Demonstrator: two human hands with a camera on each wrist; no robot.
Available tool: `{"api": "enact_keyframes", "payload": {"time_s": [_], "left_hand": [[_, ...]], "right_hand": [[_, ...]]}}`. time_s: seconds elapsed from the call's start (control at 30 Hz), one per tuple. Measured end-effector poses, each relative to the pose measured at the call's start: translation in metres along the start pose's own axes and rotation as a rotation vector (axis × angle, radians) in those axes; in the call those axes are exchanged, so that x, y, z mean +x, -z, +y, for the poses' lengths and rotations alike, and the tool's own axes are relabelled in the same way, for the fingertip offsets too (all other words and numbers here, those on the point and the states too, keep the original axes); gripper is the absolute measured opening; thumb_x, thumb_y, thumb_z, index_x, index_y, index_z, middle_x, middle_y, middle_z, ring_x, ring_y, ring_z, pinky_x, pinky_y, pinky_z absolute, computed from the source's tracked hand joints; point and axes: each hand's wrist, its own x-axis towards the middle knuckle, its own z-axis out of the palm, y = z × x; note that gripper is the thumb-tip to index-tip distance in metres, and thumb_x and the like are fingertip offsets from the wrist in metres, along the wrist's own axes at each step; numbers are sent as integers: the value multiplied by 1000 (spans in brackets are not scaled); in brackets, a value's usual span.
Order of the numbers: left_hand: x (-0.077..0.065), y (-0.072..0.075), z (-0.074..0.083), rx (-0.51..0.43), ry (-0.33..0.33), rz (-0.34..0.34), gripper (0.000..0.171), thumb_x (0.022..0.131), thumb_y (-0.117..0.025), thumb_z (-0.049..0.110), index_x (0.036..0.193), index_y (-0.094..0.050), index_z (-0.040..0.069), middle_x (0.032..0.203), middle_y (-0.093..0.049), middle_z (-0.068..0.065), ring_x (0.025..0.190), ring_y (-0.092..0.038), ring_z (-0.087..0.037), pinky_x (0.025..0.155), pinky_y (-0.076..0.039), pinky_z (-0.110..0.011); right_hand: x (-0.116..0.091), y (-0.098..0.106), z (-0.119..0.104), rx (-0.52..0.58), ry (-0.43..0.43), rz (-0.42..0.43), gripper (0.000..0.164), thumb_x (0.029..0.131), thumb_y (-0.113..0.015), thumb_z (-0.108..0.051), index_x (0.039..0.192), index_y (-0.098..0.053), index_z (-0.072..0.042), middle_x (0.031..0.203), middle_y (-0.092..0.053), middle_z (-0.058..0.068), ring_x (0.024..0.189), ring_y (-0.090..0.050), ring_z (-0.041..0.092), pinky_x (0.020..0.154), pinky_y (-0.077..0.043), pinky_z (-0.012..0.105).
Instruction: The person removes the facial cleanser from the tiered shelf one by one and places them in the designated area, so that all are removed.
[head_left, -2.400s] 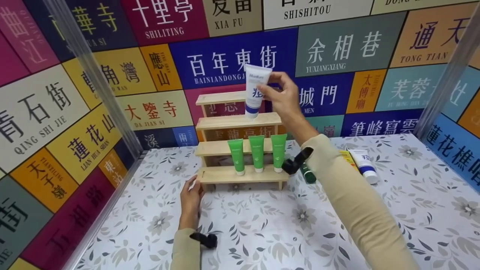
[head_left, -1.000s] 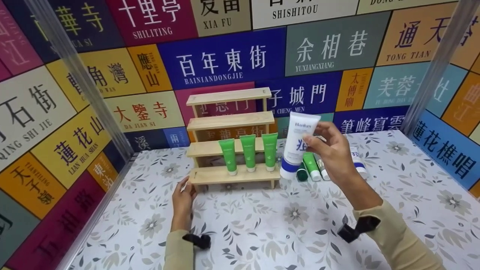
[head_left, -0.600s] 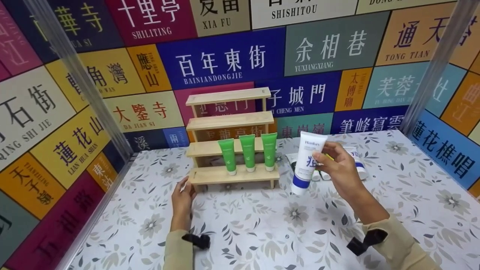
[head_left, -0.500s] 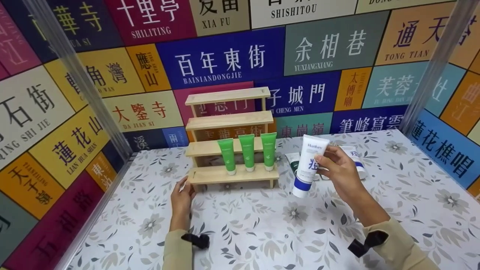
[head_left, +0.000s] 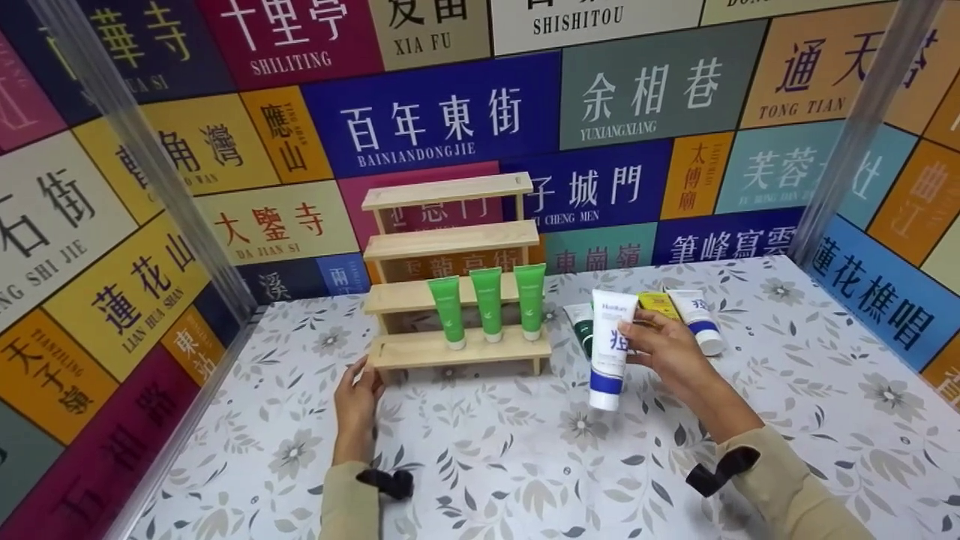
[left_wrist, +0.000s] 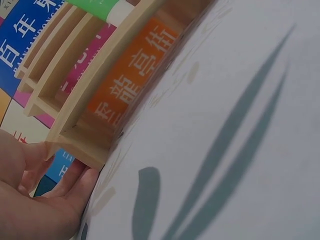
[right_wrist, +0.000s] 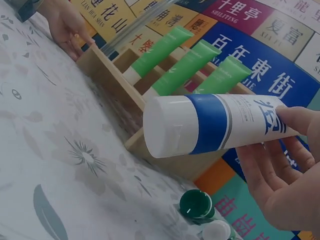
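Your right hand pinches the white tube to the right of the wooden rack, whose left end your left hand grips. The tube is probably light, soft, slightly slippery; hold it around the middle, squeezing gently.

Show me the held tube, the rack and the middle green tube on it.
Held tube (right_wrist: pixel 212 123): right wrist view, on its blue band.
Rack (head_left: pixel 452 240): head view, on the bare third step up.
Middle green tube (head_left: pixel 489 306): head view, on its green body.
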Motion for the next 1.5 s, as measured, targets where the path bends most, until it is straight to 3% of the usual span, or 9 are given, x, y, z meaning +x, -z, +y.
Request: {"api": "enact_keyframes", "payload": {"time_s": [0.23,0.47,0.7,0.9,1.1,1.3,1.5], "left_hand": [[0,-1,-1,16,-15,16,40,107,-46,17,144,-50,0,135,-59,-31,123,-61,-37,103,-54,-37],[1,0,0,23,-28,32,40,107,-48,15,142,-51,-2,130,-61,-33,116,-65,-32,94,-58,-30],[0,0,0,14,-9,40,39,106,-51,16,141,-53,-1,124,-66,-29,102,-68,-24,85,-59,-23],[1,0,0,10,-17,43,39,105,-53,17,140,-55,-1,119,-69,-25,103,-68,-23,88,-59,-26],[1,0,-2,-6,-42,37,39,105,-53,14,139,-54,-3,119,-69,-27,105,-69,-24,88,-59,-27],[1,-1,-2,-5,-42,34,39,105,-52,14,140,-54,-3,124,-67,-29,111,-68,-27,92,-59,-29],[1,1,0,38,-35,22,40,106,-49,16,142,-52,-1,125,-66,-28,113,-67,-29,86,-58,-24]], "right_hand": [[6,6,15,-60,-88,-62,64,95,-71,-21,144,-37,1,102,-70,-2,92,-69,16,84,-60,33],[10,10,28,-100,-195,-119,68,94,-71,-22,146,-34,1,106,-72,3,95,-70,18,86,-59,34],[12,12,35,-116,-281,-89,73,92,-75,-25,147,-34,1,108,-71,7,96,-69,19,83,-60,35],[13,12,40,-146,-316,-65,67,91,-75,-24,142,-38,0,107,-72,9,92,-69,20,79,-61,34],[15,8,43,-217,-370,-27,72,89,-77,-30,144,-40,-3,117,-68,15,93,-68,22,77,-61,33],[14,5,44,-272,-368,-14,74,89,-78,-31,145,-39,-1,115,-68,15,92,-67,20,74,-61,31],[12,2,43,-301,-362,3,71,89,-78,-29,144,-42,-1,111,-70,12,90,-66,18,71,-60,29]]}}
